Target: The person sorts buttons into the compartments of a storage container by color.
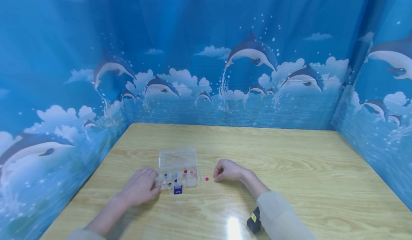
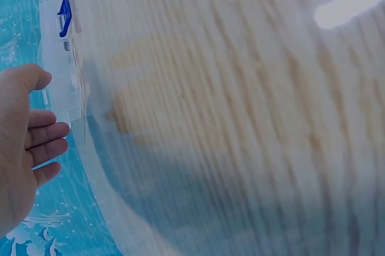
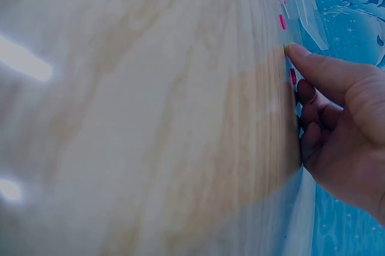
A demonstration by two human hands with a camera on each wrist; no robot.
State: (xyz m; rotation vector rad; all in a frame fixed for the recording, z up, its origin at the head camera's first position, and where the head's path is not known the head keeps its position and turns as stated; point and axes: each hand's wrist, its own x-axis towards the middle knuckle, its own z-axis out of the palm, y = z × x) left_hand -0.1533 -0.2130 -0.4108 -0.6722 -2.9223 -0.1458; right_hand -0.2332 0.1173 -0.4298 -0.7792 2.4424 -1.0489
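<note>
A clear plastic compartment box (image 1: pixel 192 184), lid (image 1: pixel 178 159) raised at the back, has small coloured pieces in several compartments. Its blue latch (image 1: pixel 178 189) hangs at the front. My left hand (image 1: pixel 141 186) rests at the box's left side, fingers loosely spread and thumb by the front corner. To the right, my right hand (image 1: pixel 230 170) brings thumb and forefinger together low over the table, with a tiny yellowish piece (image 3: pixel 288 47) at their tips. A pink-red disc (image 1: pixel 207 179) lies between box and hand. Another red piece (image 3: pixel 293 76) shows by the curled fingers in the right wrist view.
The wood-grain table (image 1: pixel 289 161) meets blue dolphin-print curtains (image 1: pixel 193 54) at the back and sides. A black device (image 1: pixel 254 221) with a yellow mark sits by the right sleeve (image 1: pixel 280 211). A bright glare spot lies on the front of the table.
</note>
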